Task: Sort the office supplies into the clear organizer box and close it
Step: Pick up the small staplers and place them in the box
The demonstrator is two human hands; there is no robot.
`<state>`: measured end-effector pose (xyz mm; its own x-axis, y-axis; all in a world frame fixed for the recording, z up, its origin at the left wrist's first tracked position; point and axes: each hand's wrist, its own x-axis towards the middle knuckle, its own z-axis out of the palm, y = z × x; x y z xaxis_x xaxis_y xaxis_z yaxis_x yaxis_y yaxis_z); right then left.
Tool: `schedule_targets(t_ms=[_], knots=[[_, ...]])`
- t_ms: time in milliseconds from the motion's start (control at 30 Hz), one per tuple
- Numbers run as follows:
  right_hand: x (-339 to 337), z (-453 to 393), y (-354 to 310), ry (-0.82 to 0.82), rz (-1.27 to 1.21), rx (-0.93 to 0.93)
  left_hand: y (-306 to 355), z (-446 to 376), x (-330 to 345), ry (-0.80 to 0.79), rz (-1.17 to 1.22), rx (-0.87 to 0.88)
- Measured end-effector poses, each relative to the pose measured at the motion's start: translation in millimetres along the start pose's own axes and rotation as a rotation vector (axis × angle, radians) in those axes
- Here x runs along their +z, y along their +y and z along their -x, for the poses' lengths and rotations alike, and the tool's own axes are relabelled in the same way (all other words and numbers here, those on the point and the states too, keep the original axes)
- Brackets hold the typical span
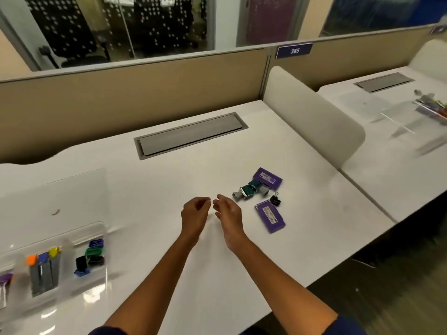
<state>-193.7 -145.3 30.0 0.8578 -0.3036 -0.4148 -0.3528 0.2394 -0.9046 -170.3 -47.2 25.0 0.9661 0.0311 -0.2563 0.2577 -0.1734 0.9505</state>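
Your left hand (195,215) and right hand (228,213) hover side by side over the middle of the white tabletop (169,180), fingertips nearly meeting. The left hand's grip is narrow, fingers curled toward the thumb; whether it pinches something tiny you cannot tell. The right hand's grip is loosely open, fingers half bent, holding nothing visible.

The clear organizer box (55,269) sits at the tabletop's left edge, near the front corner, with its lid (55,204) standing open behind it. One compartment holds markers (44,272) with orange, blue and yellow caps; the compartment to their right holds small coloured clips (90,256) in blue, green and black. A purple-tipped item shows at the far left, cut off by the frame.

Still loose on the tabletop, just right of your right hand toward the right edge, lies a small cluster: a purple box (267,178) farthest back, a second purple box (270,215) nearer you, a teal and grey stapler-like tool (249,189) between them, and a black binder clip (275,200) beside the nearer box. A grey cable hatch (191,136) is set into the tabletop toward the back edge.
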Motion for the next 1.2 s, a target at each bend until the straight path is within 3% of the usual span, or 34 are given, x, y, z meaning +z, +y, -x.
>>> schedule_targets(t_ms=[267,433,667,900,967,1067,1200], knots=[[-67,-39,-12,0.169,0.096,-0.046,-4,-46,74,-0.247,-0.568,0.265],[-94,-60,-23,0.227,0.231,-0.091,-14,-58,98,-0.249,-0.711,0.355],[-118,-87,-36,0.283,0.606,-0.292,-12,-61,101,-0.091,-0.567,0.291],[-124,-118,-25,0.205,1.074,-0.304,-8,-48,71,0.103,-0.116,-0.030],[-120,-119,-23,0.231,1.053,-0.297,-8,-43,58,0.123,-0.064,-0.060],[-105,-110,-22,0.237,0.830,-0.272,-6,-31,37,0.178,-0.011,-0.058],[-62,-81,-24,0.066,0.548,-0.234,-1,-10,2,0.274,0.035,-0.028]])
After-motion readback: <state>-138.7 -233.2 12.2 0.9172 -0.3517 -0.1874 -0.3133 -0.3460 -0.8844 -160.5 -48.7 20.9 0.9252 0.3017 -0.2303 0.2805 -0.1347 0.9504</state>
